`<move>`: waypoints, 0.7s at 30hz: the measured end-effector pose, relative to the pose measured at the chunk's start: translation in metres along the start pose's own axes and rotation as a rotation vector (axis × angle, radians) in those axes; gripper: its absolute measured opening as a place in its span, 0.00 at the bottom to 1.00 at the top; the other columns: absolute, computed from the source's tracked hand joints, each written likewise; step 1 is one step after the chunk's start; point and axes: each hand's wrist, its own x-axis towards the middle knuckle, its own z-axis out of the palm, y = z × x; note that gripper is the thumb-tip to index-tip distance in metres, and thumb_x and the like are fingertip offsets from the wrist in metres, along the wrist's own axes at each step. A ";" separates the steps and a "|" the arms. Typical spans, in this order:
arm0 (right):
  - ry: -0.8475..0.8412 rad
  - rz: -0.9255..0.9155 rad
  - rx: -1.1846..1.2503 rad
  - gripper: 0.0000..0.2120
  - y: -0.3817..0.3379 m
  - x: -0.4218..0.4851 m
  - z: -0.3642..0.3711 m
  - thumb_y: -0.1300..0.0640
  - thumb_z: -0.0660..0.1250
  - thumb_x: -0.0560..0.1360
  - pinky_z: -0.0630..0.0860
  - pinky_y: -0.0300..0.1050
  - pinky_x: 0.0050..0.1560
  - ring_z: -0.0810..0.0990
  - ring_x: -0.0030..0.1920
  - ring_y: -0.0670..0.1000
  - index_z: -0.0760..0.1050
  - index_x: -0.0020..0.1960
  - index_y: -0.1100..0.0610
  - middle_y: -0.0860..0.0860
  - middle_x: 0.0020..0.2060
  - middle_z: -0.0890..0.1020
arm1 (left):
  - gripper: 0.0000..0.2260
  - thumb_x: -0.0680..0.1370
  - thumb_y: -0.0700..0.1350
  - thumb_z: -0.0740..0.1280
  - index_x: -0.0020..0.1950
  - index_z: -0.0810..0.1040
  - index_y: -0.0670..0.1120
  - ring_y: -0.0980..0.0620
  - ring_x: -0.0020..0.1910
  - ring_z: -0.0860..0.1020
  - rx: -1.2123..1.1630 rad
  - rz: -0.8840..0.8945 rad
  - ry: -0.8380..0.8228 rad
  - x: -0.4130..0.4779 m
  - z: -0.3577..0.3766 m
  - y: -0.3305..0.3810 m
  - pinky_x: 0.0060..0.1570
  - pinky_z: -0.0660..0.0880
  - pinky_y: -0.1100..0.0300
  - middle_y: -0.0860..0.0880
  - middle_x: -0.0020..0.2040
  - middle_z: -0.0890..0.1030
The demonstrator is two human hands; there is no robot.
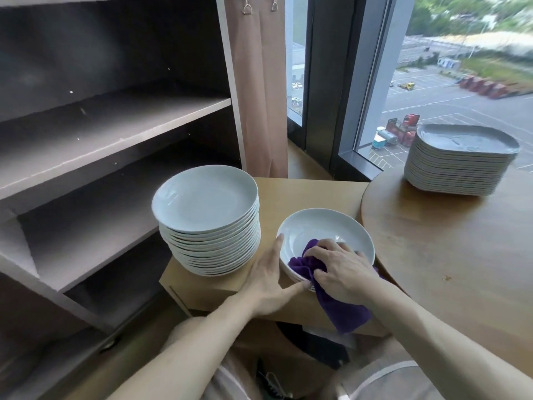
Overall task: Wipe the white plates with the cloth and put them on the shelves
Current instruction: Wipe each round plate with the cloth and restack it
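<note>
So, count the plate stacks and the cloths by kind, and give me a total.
Stacks of round white ceramic plates: 2, the tall stack and the low stack being wiped.
Stack of oblong white ceramic plates: 1.
Purple fabric cloth: 1.
Total: 4.

We're facing the shelf unit [115,116] on the left, with the low table [302,192] sitting just right of it and the curtain [259,96] and window [432,82] standing behind. On that table the tall plate stack [207,220] is sitting left and the short plate stack [326,232] just beside it on the right, nearer us; our left hand [268,287] is touching its left rim, while our right hand [343,269] is bunching the cloth [331,298] inside its top plate, tail hanging over the near rim. The round table [447,255] is sitting further right, carrying a third plate stack [458,163] at its far edge by the window.
</note>
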 end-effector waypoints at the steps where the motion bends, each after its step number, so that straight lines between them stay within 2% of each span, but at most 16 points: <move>1: -0.007 -0.012 -0.007 0.22 -0.001 0.003 0.001 0.45 0.55 0.79 0.63 0.57 0.68 0.63 0.72 0.52 0.66 0.72 0.37 0.43 0.72 0.67 | 0.50 0.68 0.78 0.63 0.76 0.31 0.70 0.55 0.79 0.53 -0.001 0.003 0.034 -0.001 0.007 -0.002 0.79 0.53 0.50 0.61 0.82 0.50; 4: 0.002 -0.039 0.002 0.22 -0.009 0.013 0.005 0.44 0.57 0.78 0.62 0.56 0.69 0.62 0.72 0.53 0.66 0.71 0.37 0.42 0.72 0.65 | 0.47 0.70 0.77 0.60 0.72 0.26 0.73 0.64 0.76 0.48 -0.004 0.055 0.056 -0.004 0.013 -0.006 0.80 0.48 0.47 0.69 0.79 0.42; 6: 0.010 -0.053 0.036 0.22 -0.016 0.023 0.005 0.43 0.59 0.77 0.61 0.56 0.69 0.61 0.72 0.52 0.66 0.71 0.37 0.42 0.72 0.65 | 0.44 0.70 0.77 0.58 0.69 0.24 0.75 0.69 0.75 0.45 -0.013 0.080 0.033 -0.005 0.011 -0.010 0.81 0.46 0.48 0.76 0.74 0.34; 8: 0.015 -0.069 0.051 0.23 -0.019 0.033 0.005 0.42 0.59 0.76 0.61 0.55 0.70 0.61 0.72 0.52 0.66 0.71 0.36 0.42 0.72 0.65 | 0.44 0.70 0.79 0.56 0.69 0.24 0.74 0.71 0.75 0.41 -0.005 0.080 0.029 -0.005 0.011 -0.011 0.81 0.44 0.50 0.77 0.72 0.31; 10: 0.047 -0.079 0.043 0.23 -0.019 0.042 0.005 0.41 0.59 0.75 0.62 0.55 0.70 0.62 0.72 0.52 0.66 0.70 0.36 0.42 0.71 0.66 | 0.46 0.69 0.81 0.55 0.72 0.25 0.72 0.69 0.77 0.36 -0.012 0.064 0.040 -0.005 0.013 -0.011 0.81 0.41 0.51 0.72 0.77 0.35; 12: 0.106 -0.087 0.001 0.23 -0.016 0.050 0.009 0.39 0.59 0.75 0.64 0.55 0.68 0.64 0.70 0.53 0.67 0.69 0.38 0.43 0.69 0.68 | 0.48 0.69 0.82 0.56 0.76 0.28 0.69 0.63 0.80 0.37 -0.026 0.053 0.049 -0.005 0.016 -0.012 0.81 0.40 0.51 0.65 0.82 0.39; 15: 0.210 -0.093 -0.057 0.21 -0.011 0.061 0.012 0.37 0.58 0.74 0.67 0.54 0.63 0.67 0.65 0.54 0.69 0.65 0.41 0.44 0.66 0.69 | 0.50 0.69 0.82 0.57 0.78 0.30 0.66 0.59 0.81 0.40 -0.022 0.061 0.057 -0.002 0.018 -0.013 0.81 0.40 0.50 0.62 0.82 0.41; 17: 0.241 -0.087 -0.092 0.20 -0.007 0.069 0.011 0.37 0.58 0.75 0.68 0.55 0.61 0.68 0.65 0.55 0.69 0.64 0.43 0.46 0.66 0.69 | 0.49 0.69 0.82 0.56 0.78 0.31 0.67 0.58 0.82 0.42 -0.024 0.052 0.064 -0.002 0.018 -0.012 0.81 0.41 0.49 0.61 0.83 0.43; 21: 0.258 -0.005 -0.192 0.18 0.008 0.073 0.003 0.38 0.56 0.78 0.63 0.63 0.69 0.68 0.67 0.58 0.68 0.63 0.45 0.49 0.68 0.69 | 0.44 0.67 0.83 0.56 0.74 0.36 0.75 0.57 0.81 0.46 -0.062 0.026 0.066 -0.007 0.012 -0.010 0.79 0.43 0.52 0.61 0.83 0.48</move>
